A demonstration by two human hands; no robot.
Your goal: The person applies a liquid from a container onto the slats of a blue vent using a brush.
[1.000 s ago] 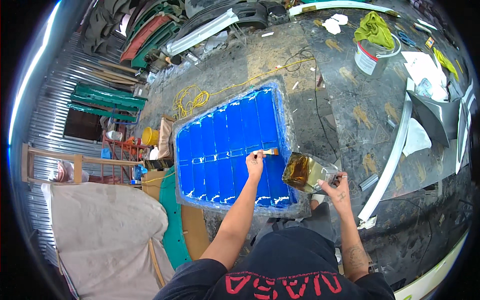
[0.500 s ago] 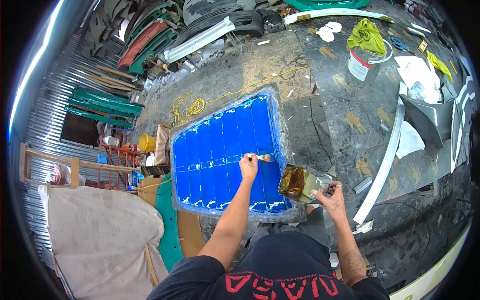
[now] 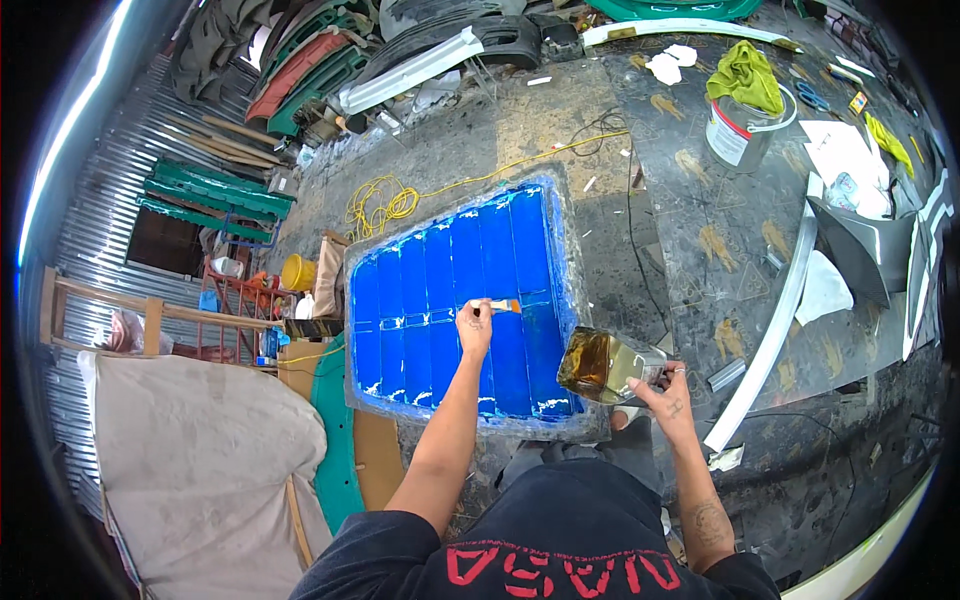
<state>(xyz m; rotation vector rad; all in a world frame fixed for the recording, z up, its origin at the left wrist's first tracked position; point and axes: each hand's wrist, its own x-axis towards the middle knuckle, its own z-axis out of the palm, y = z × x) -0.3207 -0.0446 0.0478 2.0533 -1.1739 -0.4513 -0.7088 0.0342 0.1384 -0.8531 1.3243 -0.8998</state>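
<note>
My left hand (image 3: 474, 326) is closed round the handle of a flat paintbrush (image 3: 502, 306). The bristles point right, low over a shiny blue ribbed panel (image 3: 440, 270), and I cannot tell whether they touch it. White scuffs run along the panel's ridges, and a grey, rough rim (image 3: 566, 230) surrounds it. At the panel's lower right corner, my right hand (image 3: 664, 394) grips a clear square-sided container (image 3: 610, 366), tilted, with yellow-brown liquid inside. My thumb lies along its near side, while the other fingers are partly hidden behind it.
A yellow cable (image 3: 390, 200) lies coiled beyond the panel. Rightward are a metal pail (image 3: 736, 140) with a green cloth (image 3: 748, 76), a long white curved strip (image 3: 775, 330) and a dark grey moulded part (image 3: 862, 250). A beige sheet (image 3: 210, 450) drapes over something at left.
My left hand has drawn the brush leftward and slightly up across the panel. My right hand keeps the container in nearly the same place. The whole view has shifted slightly.
</note>
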